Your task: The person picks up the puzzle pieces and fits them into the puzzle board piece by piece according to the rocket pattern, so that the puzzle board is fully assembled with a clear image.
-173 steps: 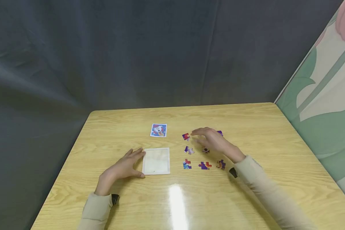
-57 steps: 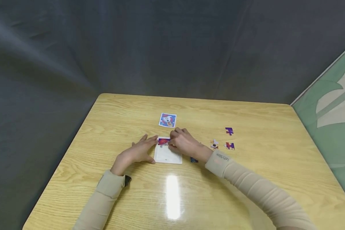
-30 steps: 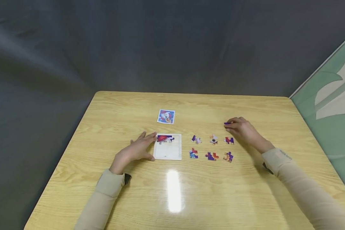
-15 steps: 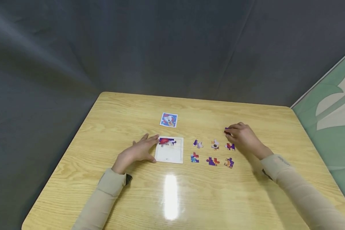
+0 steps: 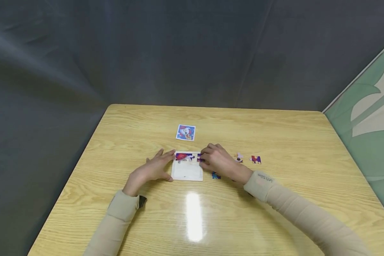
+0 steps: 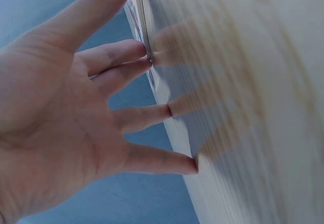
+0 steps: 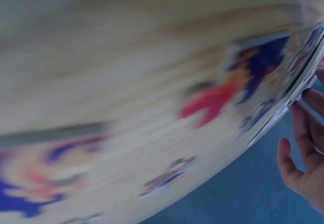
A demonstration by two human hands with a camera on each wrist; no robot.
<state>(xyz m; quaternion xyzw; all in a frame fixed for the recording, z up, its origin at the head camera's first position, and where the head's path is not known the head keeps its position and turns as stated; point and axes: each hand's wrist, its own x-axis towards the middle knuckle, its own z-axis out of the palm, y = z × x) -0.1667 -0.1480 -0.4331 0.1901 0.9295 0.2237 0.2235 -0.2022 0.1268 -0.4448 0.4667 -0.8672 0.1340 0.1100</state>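
A square white puzzle tray (image 5: 187, 174) lies mid-table, with joined purple and red jigsaw pieces (image 5: 183, 156) in its upper left corner. My left hand (image 5: 150, 170) spreads its straight fingers and thumb along the tray's left side; in the left wrist view its fingertips touch the tabletop and the tray's edge. Over the tray's upper right corner, my right hand (image 5: 220, 161) pinches a purple puzzle piece (image 5: 199, 157), partly covered by the fingers. A gap separates this piece from the joined ones. The right wrist view is blurred and does not show the held piece clearly.
Loose puzzle pieces lie right of the tray: a white one (image 5: 238, 157), a red and purple one (image 5: 255, 159) and a blue one (image 5: 216, 175). The right arm hides others. A small picture card (image 5: 185, 132) lies behind the tray. A dark curtain (image 5: 192, 53) hangs beyond the table.
Two pieces have come to lie in the tray. My right hand then picked up the purple piece at the far right and carried it left to the tray. The left hand stays at the tray.
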